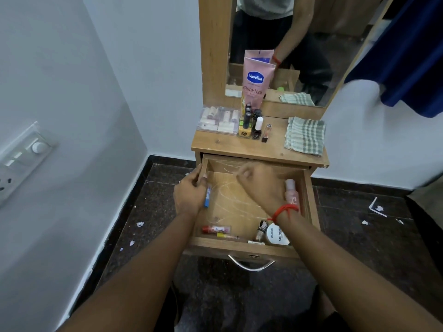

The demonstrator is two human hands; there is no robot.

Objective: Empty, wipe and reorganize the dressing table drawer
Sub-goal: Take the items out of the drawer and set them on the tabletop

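Wooden drawer [309, 200] hangs pulled out; her left hand [189, 195] grips its left wall by a blue stick [207, 196], right hand [260, 185] blurred, grip unclear, risks toppling the pink bottle [290, 191] just right.

Wooden desk [254, 149]: lotion tube [255, 82], clear lipstick box [217, 121], nail polish bottles [251, 125], folded checked cloth [305, 136].

Both hands [191, 191] [260, 185] forward, fingers curled
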